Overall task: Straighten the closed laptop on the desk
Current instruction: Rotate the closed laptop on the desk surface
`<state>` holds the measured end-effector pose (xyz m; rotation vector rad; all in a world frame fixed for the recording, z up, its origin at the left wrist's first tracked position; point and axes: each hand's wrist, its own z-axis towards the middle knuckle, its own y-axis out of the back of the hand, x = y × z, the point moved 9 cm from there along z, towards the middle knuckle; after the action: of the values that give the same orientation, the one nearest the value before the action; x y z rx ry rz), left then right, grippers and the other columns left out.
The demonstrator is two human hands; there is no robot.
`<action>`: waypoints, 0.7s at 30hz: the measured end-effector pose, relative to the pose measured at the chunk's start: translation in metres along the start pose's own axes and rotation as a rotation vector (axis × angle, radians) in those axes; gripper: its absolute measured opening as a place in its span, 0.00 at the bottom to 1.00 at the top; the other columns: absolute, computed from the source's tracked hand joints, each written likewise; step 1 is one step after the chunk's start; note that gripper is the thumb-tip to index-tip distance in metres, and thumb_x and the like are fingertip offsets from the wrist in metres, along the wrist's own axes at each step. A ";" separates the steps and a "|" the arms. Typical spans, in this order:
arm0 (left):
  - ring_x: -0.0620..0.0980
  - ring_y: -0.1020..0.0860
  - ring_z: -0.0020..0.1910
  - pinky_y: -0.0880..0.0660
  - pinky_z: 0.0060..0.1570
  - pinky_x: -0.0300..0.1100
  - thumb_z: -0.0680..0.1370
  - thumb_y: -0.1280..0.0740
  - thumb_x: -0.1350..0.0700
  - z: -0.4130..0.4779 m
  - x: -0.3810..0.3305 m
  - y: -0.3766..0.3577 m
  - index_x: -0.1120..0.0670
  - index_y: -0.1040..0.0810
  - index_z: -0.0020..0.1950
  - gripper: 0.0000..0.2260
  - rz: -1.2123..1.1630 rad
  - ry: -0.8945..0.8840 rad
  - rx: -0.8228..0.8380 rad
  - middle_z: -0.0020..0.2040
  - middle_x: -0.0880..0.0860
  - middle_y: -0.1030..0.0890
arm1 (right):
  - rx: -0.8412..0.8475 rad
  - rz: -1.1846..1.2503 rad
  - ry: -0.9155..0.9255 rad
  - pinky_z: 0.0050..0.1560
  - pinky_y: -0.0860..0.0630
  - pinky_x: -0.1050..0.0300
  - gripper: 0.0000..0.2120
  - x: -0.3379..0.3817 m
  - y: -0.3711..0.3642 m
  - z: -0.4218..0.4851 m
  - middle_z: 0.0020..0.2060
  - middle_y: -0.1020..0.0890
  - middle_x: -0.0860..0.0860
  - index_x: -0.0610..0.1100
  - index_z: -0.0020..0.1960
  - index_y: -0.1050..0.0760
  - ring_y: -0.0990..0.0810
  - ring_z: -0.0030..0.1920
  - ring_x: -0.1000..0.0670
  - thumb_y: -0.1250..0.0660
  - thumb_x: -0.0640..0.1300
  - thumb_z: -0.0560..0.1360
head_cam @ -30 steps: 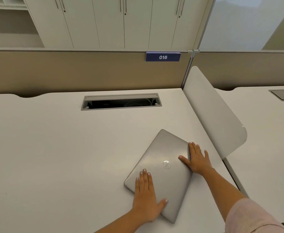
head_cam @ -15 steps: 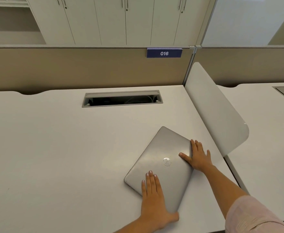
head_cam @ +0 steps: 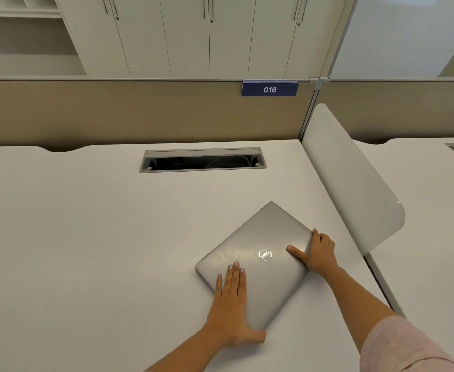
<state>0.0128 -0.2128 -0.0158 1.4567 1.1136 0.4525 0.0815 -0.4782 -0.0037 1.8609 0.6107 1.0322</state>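
A closed silver laptop [head_cam: 258, 251] with a round logo lies skewed on the white desk [head_cam: 86, 237], one corner pointing away from me. My left hand [head_cam: 233, 310] lies flat on its near-left part, fingers together on the lid and thumb hooked at the near corner. My right hand [head_cam: 318, 252] grips the right corner, thumb on top of the lid and fingers curled around the edge.
A cable slot [head_cam: 203, 160] is cut into the desk behind the laptop. A curved white divider panel [head_cam: 354, 178] rises at the desk's right edge, close to the laptop. A tan partition with a blue "016" label [head_cam: 269, 89] closes the back.
The laptop has turned a little, its far corner swinging further right. My left hand slid toward the near corner. My right hand went from flat to curled around the right corner.
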 end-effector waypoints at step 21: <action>0.57 0.30 0.59 0.36 0.67 0.48 0.68 0.34 0.29 -0.020 0.043 0.008 0.61 0.41 0.73 0.47 -1.555 1.322 -0.278 0.70 0.55 0.35 | 0.164 -0.005 -0.153 0.67 0.34 0.46 0.52 0.002 0.006 0.019 0.63 0.30 0.41 0.45 0.71 0.37 0.33 0.66 0.38 0.21 0.65 0.55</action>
<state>0.0203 -0.1651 -0.0178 -0.4441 2.6049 0.3281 0.0982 -0.4886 -0.0024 2.0586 0.6235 0.8483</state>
